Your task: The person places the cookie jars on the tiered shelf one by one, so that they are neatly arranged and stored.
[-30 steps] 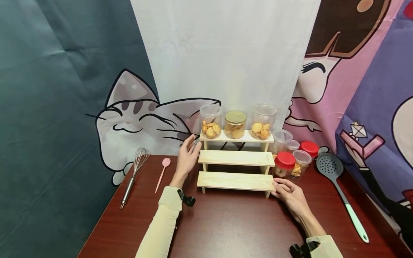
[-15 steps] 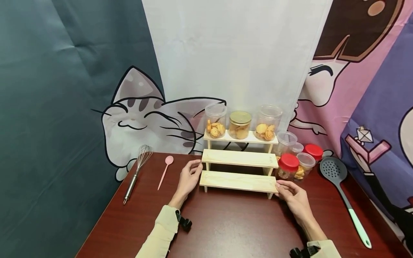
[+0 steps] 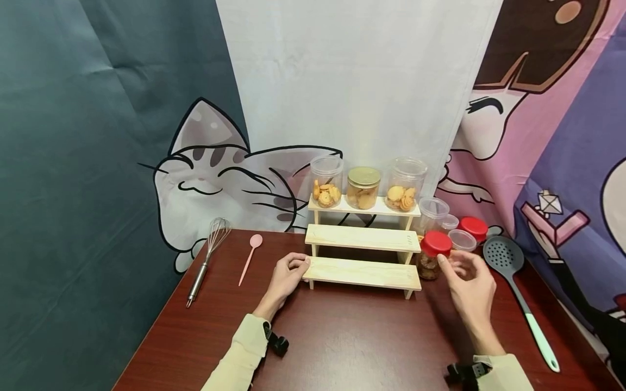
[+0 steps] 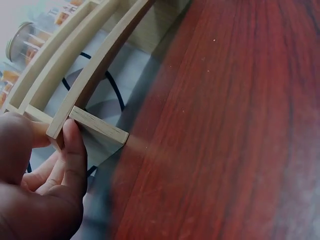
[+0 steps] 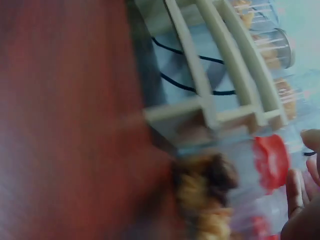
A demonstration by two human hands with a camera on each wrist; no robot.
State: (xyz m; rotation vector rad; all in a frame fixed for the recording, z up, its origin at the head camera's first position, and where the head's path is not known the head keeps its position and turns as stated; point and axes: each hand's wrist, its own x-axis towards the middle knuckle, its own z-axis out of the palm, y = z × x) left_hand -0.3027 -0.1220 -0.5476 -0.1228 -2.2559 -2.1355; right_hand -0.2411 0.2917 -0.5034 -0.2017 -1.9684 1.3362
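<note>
A three-step wooden display rack [image 3: 362,274] stands at the middle of the table. My left hand [image 3: 287,276] pinches the left end of its lowest board, thumb and fingers on either side of the board in the left wrist view. My right hand [image 3: 471,290] is off the rack, beside a red-lidded jar of cookies [image 3: 430,266]. Its thumb and fingers are apart, the thumb tip right at the jar's lid in the head view. In the right wrist view the red lid [image 5: 272,162] is just ahead of the fingers, with blur over the jar.
Three cookie jars, one with a gold lid [image 3: 363,182], stand on the top step. Several more jars, one with another red lid [image 3: 473,228], crowd behind my right hand. A slotted spatula [image 3: 518,296] lies right; a whisk [image 3: 207,263] and pink spoon [image 3: 250,259] lie left.
My left hand has come down from beside the upper steps to the lowest board's left end. My right hand has left that board's right end and moved right and up to the red-lidded jar.
</note>
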